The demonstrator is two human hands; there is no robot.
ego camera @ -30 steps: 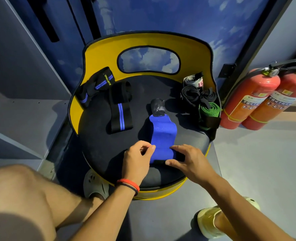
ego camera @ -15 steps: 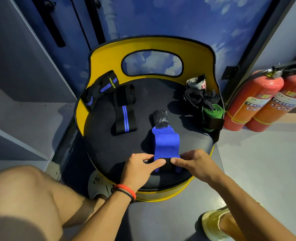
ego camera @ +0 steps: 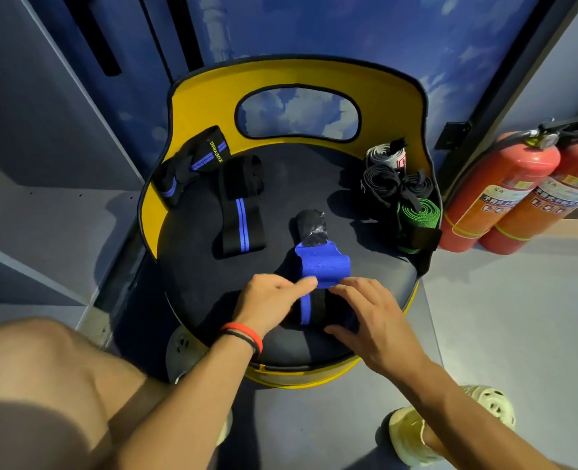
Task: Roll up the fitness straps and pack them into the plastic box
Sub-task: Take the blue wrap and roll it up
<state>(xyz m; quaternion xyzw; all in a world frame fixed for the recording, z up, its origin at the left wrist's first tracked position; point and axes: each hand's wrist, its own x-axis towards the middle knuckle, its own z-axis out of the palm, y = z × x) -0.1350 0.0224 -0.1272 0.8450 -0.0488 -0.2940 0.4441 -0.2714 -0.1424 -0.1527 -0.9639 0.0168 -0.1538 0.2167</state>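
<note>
Work surface: round black seat [ego camera: 192,283] of a low chair with a yellow backrest [ego camera: 206,103]; all straps lie on this seat.

Task item: blue strap [ego camera: 323,264], lying at the front centre of the seat. Its near end is wound into a dark roll with a blue band showing; the unrolled blue section extends away from the person to a black, shiny end piece.

Left hand [ego camera: 270,308]: on the left side of the roll. Fingers curled over the rolled end, with the index fingertip lying on the edge of the blue fabric. The thumb is hidden.

Right hand [ego camera: 372,320]: on the right side of the roll. Fingers slightly spread and arched over it, fingertips touching the blue edge, thumb against the near side of the roll.

Unrolled straps: black strap with blue stripes [ego camera: 240,212] lying flat at left centre; second black strap [ego camera: 192,164] behind it, leaning on the backrest.

Rolled straps: grey roll [ego camera: 384,154], black rolls [ego camera: 382,179] and green roll [ego camera: 418,215], grouped together at the right rear of the seat.

Surroundings: two red fire extinguishers [ego camera: 497,195] on the floor to the right of the chair.
</note>
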